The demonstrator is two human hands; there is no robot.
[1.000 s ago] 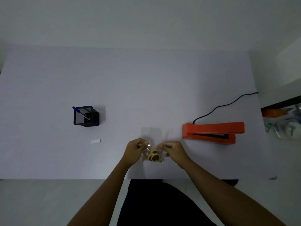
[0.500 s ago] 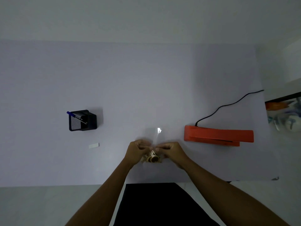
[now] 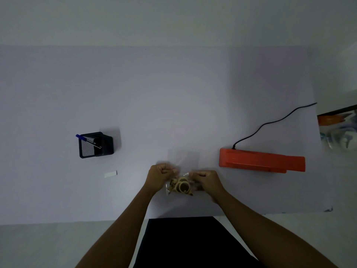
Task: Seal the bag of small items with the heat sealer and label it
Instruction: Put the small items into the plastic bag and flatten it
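A small clear plastic bag holding tan and brown ring-shaped items lies near the table's front edge. My left hand pinches its upper left part and my right hand pinches its upper right part. The bag's clear top stretches up and away between the hands, hard to make out. An orange heat sealer lies shut to the right, apart from the hands. A small white label lies on the table to the left.
A black mesh pen holder with a blue pen stands at the left. The sealer's black cord runs off to the right edge. Beyond the right table edge sits some clutter. The table is white.
My hands have spread slightly apart, showing more of the bag's contents. The clear top of the bag now lies flatter, without the bright glint seen half a second ago.
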